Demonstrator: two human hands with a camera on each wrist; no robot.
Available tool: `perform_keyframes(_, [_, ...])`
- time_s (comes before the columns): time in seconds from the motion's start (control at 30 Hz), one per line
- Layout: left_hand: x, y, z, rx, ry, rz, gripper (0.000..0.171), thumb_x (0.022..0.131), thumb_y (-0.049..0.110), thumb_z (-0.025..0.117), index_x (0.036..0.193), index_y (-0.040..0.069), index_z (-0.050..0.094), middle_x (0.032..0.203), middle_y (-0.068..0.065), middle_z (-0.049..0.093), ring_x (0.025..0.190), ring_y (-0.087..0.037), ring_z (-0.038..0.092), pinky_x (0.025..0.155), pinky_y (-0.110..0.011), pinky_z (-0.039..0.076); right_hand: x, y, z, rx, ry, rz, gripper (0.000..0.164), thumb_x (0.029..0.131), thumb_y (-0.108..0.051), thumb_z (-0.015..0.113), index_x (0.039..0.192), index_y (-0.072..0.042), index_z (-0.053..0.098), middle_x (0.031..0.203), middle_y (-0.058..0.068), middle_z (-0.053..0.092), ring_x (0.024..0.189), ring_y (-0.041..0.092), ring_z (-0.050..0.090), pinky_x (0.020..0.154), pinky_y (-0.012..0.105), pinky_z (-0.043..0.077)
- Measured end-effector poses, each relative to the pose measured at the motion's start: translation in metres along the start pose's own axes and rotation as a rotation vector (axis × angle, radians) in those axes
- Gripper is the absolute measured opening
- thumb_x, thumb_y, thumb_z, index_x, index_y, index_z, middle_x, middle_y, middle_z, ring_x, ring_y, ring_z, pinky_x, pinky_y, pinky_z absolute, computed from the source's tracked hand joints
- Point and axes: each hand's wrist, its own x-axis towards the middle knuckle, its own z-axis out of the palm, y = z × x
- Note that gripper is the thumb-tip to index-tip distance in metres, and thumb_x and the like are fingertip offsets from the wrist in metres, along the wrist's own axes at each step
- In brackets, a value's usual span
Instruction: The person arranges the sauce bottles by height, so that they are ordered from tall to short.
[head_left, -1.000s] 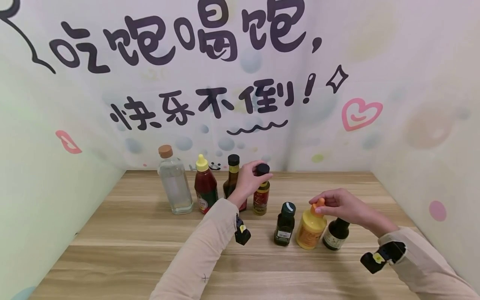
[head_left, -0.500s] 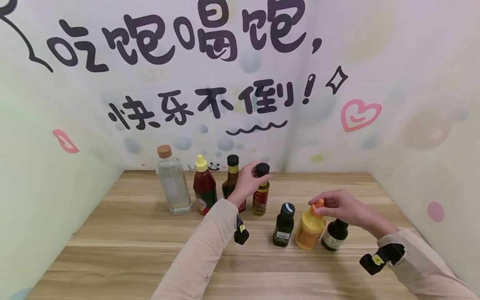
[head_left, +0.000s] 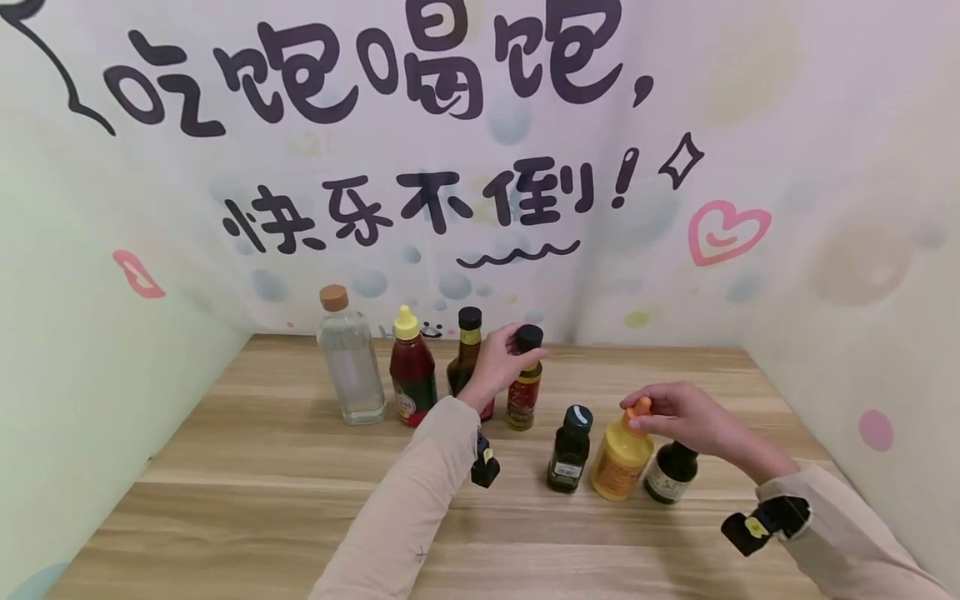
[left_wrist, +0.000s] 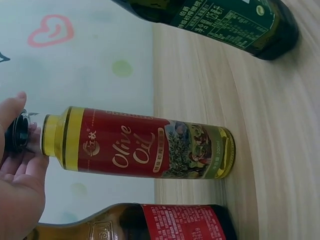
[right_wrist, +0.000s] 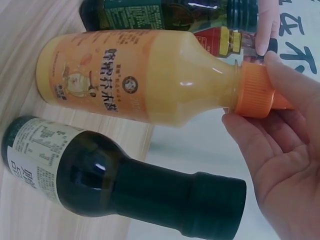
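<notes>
My left hand (head_left: 497, 367) grips the black cap of an olive oil bottle (left_wrist: 145, 145), its thumb and fingers on either side of the cap in the left wrist view. The bottle stands upright, with a red and yellow label. My right hand (head_left: 686, 414) pinches the orange cap of a yellow squeeze bottle (right_wrist: 125, 77) of sauce, which also stands on the table. Close by on its right is a dark bottle with a pale label (right_wrist: 90, 170), partly behind the right hand in the head view. A dark green bottle (head_left: 570, 450) stands left of the yellow one.
Along the back left stand a clear bottle with a brown cap (head_left: 351, 362), a red sauce bottle with a yellow tip (head_left: 411, 375) and a brown bottle with a black cap (head_left: 465, 358). The wooden table (head_left: 247, 500) meets printed cloth walls (head_left: 637, 275) behind and at the sides.
The head view shifts slightly. Both hands stay on the same two bottle caps, and the bottles keep their places.
</notes>
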Motion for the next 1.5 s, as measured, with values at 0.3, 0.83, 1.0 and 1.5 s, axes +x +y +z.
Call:
perform_keyframes(0.3, [-0.0005,-0.001,-0.0013,-0.012,0.013,0.01,0.047,0.08,0.015,0.066,0.122,0.002,0.051,0.114,-0.013,0.057,0.1,-0.022,0.056,0.085,-0.03,0.044,0.003,0.0008,0.0003,-0.047,0.02,0.001,0.028,0.08,-0.018,0.065,0.1,0.002,0.061,0.095,0.014,0.062,0.08,0.007,0.06,0.066,0.022,0.05])
perform_keyframes(0.83, [-0.0005,-0.0032,0.0018,-0.025,0.006,0.006,0.042,0.079,0.014,0.067,0.118,0.004,0.055,0.112,-0.011,0.059,0.098,-0.02,0.057,0.084,-0.03,0.045,-0.0017,-0.002,-0.0001,-0.196,-0.009,-0.036,0.035,0.076,-0.017,0.069,0.104,-0.001,0.058,0.099,0.012,0.059,0.087,0.021,0.059,0.071,0.027,0.05])
perform_keyframes(1.0, [-0.0009,-0.0038,0.0007,-0.023,0.004,0.003,0.042,0.08,0.015,0.067,0.119,0.004,0.054,0.112,-0.011,0.059,0.099,-0.02,0.057,0.085,-0.03,0.044,-0.0006,-0.0043,0.0005,-0.22,0.0,-0.047,0.033,0.075,-0.016,0.07,0.103,-0.002,0.059,0.099,0.012,0.06,0.087,0.023,0.06,0.071,0.03,0.05])
perform_keyframes(1.5, [-0.0014,-0.0044,0.0006,-0.006,0.008,0.043,0.038,0.079,0.014,0.067,0.113,0.003,0.058,0.106,-0.011,0.061,0.092,-0.019,0.058,0.081,-0.029,0.046,0.0001,-0.0078,0.0004,-0.211,0.047,-0.063,0.033,0.073,-0.012,0.072,0.1,0.002,0.06,0.096,0.014,0.061,0.083,0.024,0.061,0.07,0.031,0.051])
